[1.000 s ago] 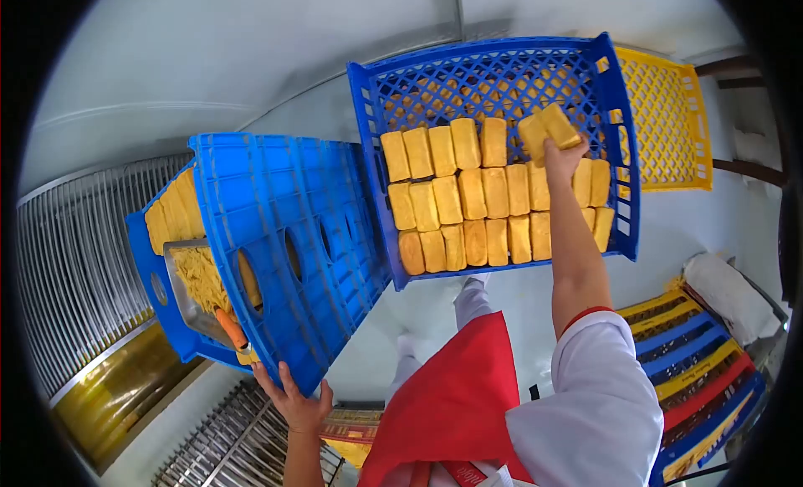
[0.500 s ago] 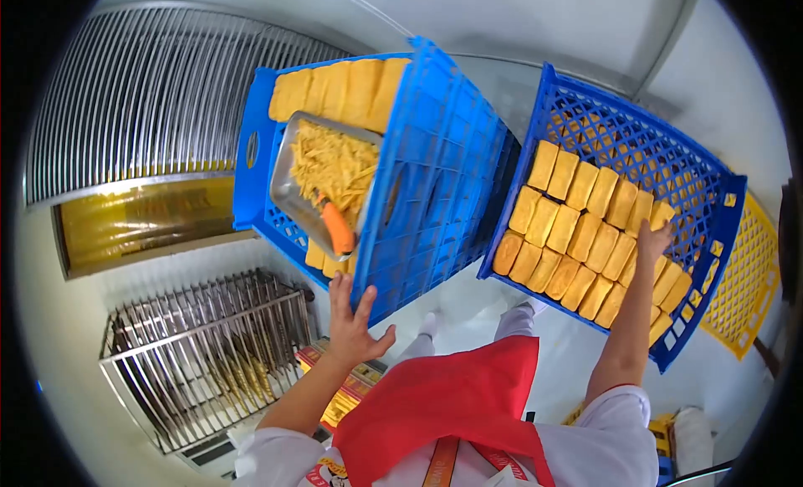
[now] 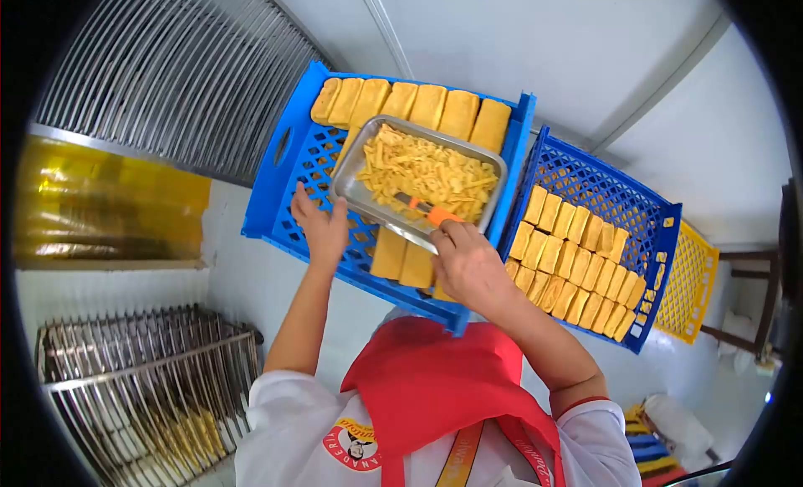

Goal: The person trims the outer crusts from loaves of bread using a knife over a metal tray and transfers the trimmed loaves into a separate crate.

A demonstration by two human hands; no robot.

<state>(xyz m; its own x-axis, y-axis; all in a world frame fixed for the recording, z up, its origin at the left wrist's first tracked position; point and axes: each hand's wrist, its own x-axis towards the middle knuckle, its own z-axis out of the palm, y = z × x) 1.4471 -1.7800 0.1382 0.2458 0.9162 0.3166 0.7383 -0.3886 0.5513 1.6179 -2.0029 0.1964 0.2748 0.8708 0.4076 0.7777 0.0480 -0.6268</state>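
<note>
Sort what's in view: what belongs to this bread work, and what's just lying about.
In the job:
- metal tray of yellow shreds
- orange-handled tool, at the right hand
- nearer blue crate
- bread blocks
- farther blue crate, also holding bread

Apparently just lying about:
- yellow crate
- lower-left metal rack
- white bundle

We find bare mesh (image 3: 322, 152) in the light-blue crate (image 3: 266, 204), between its left wall and the metal tray (image 3: 345, 179); the left hand (image 3: 320, 228) occupies the near part. A row of bread blocks (image 3: 400, 100) obstructs the far side. At the right, the tray's rim leaves us only a narrow gap to the crate wall. The right hand (image 3: 473, 265) obstructs near-side access to the orange handle (image 3: 443, 217).
</note>
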